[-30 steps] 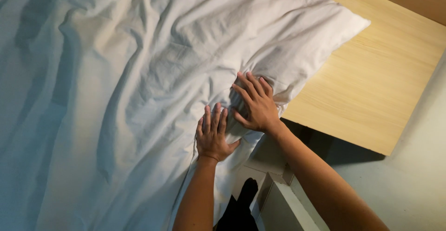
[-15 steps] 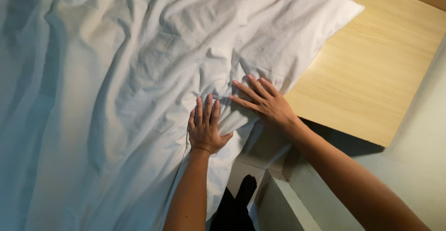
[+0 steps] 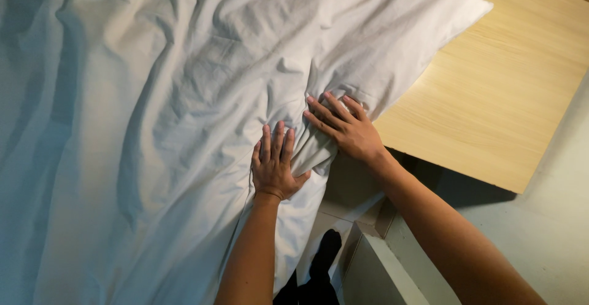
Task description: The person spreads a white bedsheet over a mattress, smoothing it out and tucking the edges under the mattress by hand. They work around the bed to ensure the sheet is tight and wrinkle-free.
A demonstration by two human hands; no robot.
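Left hand (image 3: 274,165) lies flat, fingers spread, no grip, pinning the rumpled white cotton bedsheet (image 3: 184,96) at the bed's near right edge. Right hand (image 3: 345,130), also open, presses folds beside it, near the pale wooden counter (image 3: 491,90).

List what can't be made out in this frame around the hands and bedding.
- Head view: whatever lies under the white sheet, which covers it all.
- Palms of the left hand and right hand, pressed face down on the cloth.
- Pillow top end, cut by the upper edge.
- Dark shape below: too dim to identify.
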